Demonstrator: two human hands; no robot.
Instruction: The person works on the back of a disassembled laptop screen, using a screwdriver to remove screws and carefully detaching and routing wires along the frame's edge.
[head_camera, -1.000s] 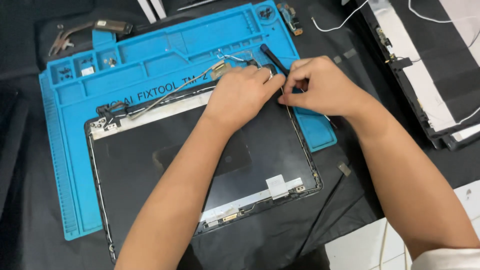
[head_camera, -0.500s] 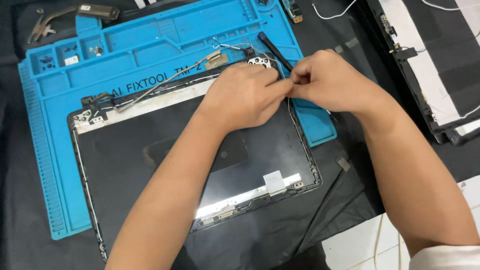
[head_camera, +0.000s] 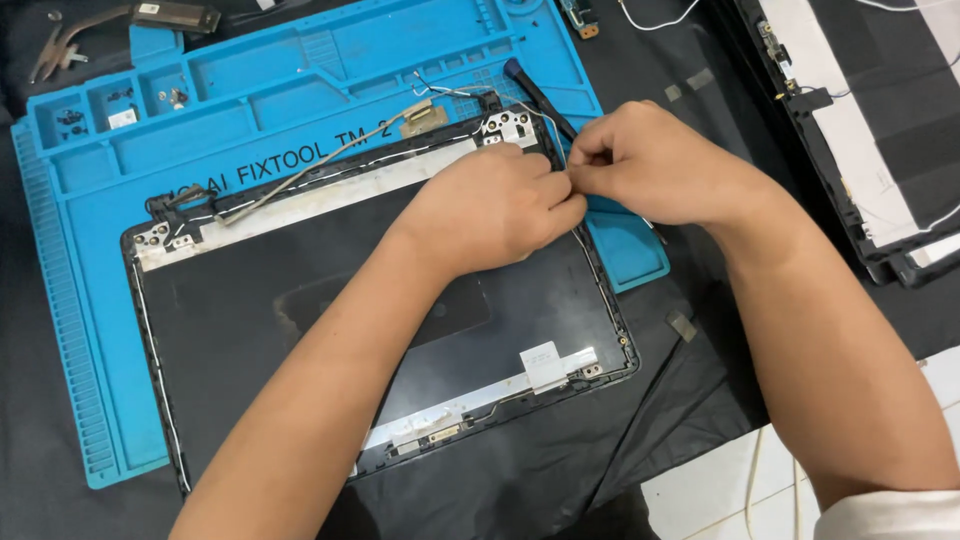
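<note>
Thin wire (head_camera: 567, 160) along the laptop lid (head_camera: 300, 300) edge sits pinched between left hand (head_camera: 495, 205) and right hand (head_camera: 655, 160).

laptop lid back cover (head_camera: 330, 330): black, rectangular, shallow shell, laid flat and inner face up, turned at a slant across a blue mat. a pale strip is seen along its upper edge, a silver hinge bracket at each upper corner, and a white tab near the lower edge. thin cable (head_camera: 545, 125): whitish, routed along the cover's rim; its run at the upper right corner is lifted clear and pinched at the right edge.
</note>
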